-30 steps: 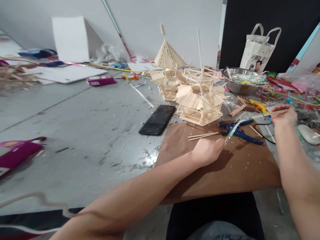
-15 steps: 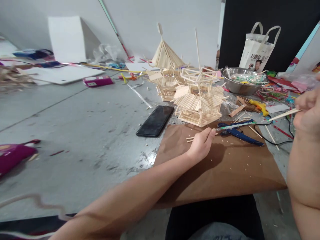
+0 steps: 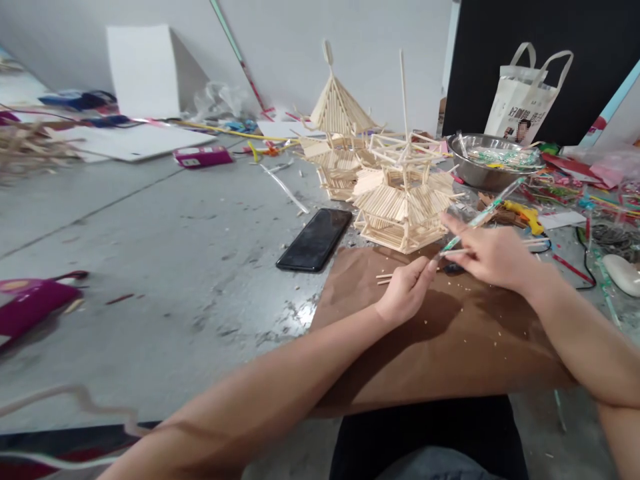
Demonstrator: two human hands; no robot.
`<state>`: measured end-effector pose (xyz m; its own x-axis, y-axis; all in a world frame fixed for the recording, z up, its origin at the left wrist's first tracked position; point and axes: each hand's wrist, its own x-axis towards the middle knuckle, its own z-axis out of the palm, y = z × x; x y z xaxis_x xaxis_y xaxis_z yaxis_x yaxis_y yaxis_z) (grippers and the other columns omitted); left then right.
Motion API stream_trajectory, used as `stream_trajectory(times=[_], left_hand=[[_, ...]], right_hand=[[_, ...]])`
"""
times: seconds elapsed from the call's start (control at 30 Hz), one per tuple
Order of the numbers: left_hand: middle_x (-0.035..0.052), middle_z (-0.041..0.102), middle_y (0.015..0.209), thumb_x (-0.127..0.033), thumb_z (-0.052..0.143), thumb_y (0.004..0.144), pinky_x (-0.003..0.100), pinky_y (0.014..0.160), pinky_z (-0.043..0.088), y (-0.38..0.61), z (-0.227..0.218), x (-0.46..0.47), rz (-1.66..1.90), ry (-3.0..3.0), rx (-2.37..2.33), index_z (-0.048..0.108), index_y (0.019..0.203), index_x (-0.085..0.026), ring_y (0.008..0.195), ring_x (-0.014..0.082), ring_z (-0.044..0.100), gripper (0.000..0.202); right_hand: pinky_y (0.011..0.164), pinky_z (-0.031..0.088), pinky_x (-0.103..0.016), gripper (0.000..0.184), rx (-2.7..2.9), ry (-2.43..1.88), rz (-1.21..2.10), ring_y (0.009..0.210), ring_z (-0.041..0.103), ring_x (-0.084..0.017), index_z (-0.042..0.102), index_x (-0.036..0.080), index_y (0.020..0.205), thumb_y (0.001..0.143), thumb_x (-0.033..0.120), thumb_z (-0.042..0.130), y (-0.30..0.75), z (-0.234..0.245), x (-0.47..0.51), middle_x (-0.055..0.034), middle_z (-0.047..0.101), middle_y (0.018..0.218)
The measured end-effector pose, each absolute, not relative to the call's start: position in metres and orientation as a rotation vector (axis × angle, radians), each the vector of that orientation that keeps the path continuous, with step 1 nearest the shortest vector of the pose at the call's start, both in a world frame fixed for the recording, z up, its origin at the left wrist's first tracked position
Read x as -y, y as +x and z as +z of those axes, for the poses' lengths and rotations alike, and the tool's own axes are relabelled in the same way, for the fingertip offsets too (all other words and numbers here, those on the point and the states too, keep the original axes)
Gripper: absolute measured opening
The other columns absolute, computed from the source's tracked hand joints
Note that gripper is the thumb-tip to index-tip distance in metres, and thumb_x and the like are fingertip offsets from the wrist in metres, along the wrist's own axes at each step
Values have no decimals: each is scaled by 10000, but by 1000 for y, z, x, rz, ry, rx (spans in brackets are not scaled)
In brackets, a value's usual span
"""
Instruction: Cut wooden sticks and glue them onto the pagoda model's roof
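My left hand (image 3: 407,290) rests on the brown paper sheet (image 3: 450,347), its fingers pinched on the end of a thin green-and-white wrapped stick (image 3: 480,217) that slants up to the right. My right hand (image 3: 487,253) is closed over the same spot, holding thin wooden sticks (image 3: 533,241). Two loose wooden sticks (image 3: 384,278) lie just left of my left fingers. A wooden stick pagoda model (image 3: 403,203) stands right behind both hands, with a second, taller model (image 3: 340,130) behind it.
A black phone (image 3: 316,240) lies left of the paper. A metal bowl (image 3: 487,170) with sticks, a white tote bag (image 3: 530,93), a yellow glue gun (image 3: 523,215) and coloured scraps crowd the right. A pink packet (image 3: 203,157) and a magenta bag (image 3: 30,307) lie at the left.
My right hand has come in from the far right to meet my left hand over the paper. The green-and-white stick has tilted upward from lying nearly flat.
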<state>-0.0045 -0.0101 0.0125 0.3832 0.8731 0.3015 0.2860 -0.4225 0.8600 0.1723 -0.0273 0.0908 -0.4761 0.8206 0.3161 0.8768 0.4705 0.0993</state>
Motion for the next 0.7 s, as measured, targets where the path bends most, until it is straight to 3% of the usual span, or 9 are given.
stream_trajectory(times=[0.1, 0.17, 0.3, 0.37, 0.43, 0.5, 0.63, 0.7], left_hand=[[-50, 373, 504, -419, 305, 849, 186, 483, 299, -6, 12, 11, 984, 1956, -978, 434, 631, -149, 488, 60, 348, 370], [-50, 400, 522, -408, 302, 854, 191, 498, 324, -7, 10, 10, 988, 1956, -964, 493, 789, -139, 494, 67, 376, 337], [-30, 497, 590, -364, 342, 851, 210, 553, 385, -8, 9, 9, 953, 2044, -944, 458, 1068, -134, 536, 87, 470, 337], [-12, 549, 626, -337, 372, 842, 219, 579, 407, -8, 10, 10, 895, 2141, -947, 472, 1064, -141, 560, 97, 513, 313], [10, 594, 673, -311, 385, 837, 231, 610, 427, -9, 10, 10, 838, 2247, -928, 482, 1058, -144, 594, 110, 552, 294], [34, 622, 732, -284, 379, 838, 236, 635, 439, -9, 10, 11, 801, 2341, -878, 492, 1044, -142, 641, 121, 580, 274], [40, 625, 731, -237, 377, 837, 207, 602, 434, -9, 9, 10, 786, 2452, -772, 510, 990, -135, 629, 110, 578, 226], [30, 616, 694, -228, 380, 835, 198, 570, 422, -9, 7, 9, 774, 2500, -742, 521, 946, -140, 600, 105, 565, 200]], right_hand=[[516, 332, -246, 320, 2706, -1377, -373, 642, 592, -146, 553, 227, 1109, 833, 261, 397, 159, 74, 8, -29, 665, 823], [521, 331, -250, 288, 2721, -1442, -437, 666, 596, -157, 598, 234, 1001, 842, 235, 358, 162, 69, -5, -35, 660, 849], [579, 379, -285, 326, 2564, -1789, -514, 789, 599, -214, 564, 230, 1071, 820, 212, 357, 190, 71, -40, -73, 648, 947], [639, 408, -309, 441, 2531, -1950, -425, 905, 575, -247, 459, 235, 1220, 782, 217, 410, 208, 73, -62, -93, 618, 1051], [670, 420, -322, 621, 2444, -2095, -325, 968, 552, -259, 246, 252, 1354, 762, 211, 430, 224, 78, -83, -105, 569, 1148], [671, 427, -337, 639, 2298, -2182, -302, 953, 558, -269, 182, 262, 1374, 778, 229, 409, 240, 84, -103, -110, 546, 1181], [744, 405, -358, 408, 1870, -2308, -497, 984, 535, -276, 497, 189, 1190, 814, 211, 340, 273, 101, -139, -142, 571, 1106], [749, 391, -368, 375, 1702, -2430, -497, 990, 526, -284, 547, 140, 1120, 810, 191, 343, 290, 107, -153, -181, 554, 1113]])
